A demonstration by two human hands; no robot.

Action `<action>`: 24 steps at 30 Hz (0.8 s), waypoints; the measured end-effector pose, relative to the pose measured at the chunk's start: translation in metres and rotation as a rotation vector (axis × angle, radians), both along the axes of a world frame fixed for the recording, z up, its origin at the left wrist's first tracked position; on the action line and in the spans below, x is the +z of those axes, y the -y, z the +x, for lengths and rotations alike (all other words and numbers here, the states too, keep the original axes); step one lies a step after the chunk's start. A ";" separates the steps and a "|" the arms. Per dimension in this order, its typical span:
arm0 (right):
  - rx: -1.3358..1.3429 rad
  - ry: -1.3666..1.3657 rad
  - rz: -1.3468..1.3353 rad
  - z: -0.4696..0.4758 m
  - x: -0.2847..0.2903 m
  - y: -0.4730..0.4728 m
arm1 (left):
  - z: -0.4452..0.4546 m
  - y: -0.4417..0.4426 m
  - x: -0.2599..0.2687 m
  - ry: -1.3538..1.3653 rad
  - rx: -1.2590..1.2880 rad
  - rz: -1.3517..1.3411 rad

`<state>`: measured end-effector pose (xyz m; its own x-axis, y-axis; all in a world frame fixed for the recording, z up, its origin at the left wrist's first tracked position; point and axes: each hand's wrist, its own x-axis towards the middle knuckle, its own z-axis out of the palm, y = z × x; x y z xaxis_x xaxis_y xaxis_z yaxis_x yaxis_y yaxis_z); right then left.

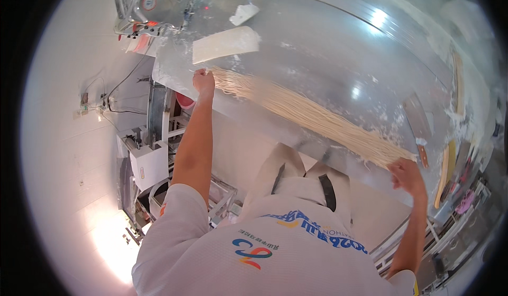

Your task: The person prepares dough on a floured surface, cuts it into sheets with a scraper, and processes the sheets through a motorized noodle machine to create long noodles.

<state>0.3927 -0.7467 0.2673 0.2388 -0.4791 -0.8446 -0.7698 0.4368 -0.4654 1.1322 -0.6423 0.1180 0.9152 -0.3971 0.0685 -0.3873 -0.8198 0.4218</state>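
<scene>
A long bundle of thin, pale fresh noodles [313, 111] stretches across the floured metal worktop [317, 53] along its front edge. My left hand [204, 82] grips the bundle's left end, its fingers curled closed near the worktop's left corner. At the opposite end, my right hand [406, 176] is closed on the noodle tips by the front edge. Between the two hands the strands lie roughly parallel, with some loose ends at the right. Just beyond my left hand rests a flat, pale dough sheet [226, 44].
A metal dough machine [158, 4] with lit red indicators stands at the far left. Behind the sheet lies a small white piece [243, 15]. A cleaver [416, 117] with a wooden handle lies beyond my right hand. Wooden sticks [443, 177] and a rolling pin [458, 83] lie farther right.
</scene>
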 end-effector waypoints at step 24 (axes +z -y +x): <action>-0.342 0.223 -0.415 0.646 -0.144 0.050 | 0.237 0.027 -0.019 -0.002 -0.642 0.211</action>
<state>1.0387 -0.7967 0.1233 0.1631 -0.8404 -0.5169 -0.4807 0.3898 -0.7854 1.3695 -0.6688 0.0987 0.4932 -0.8670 -0.0716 -0.8247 -0.4922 0.2786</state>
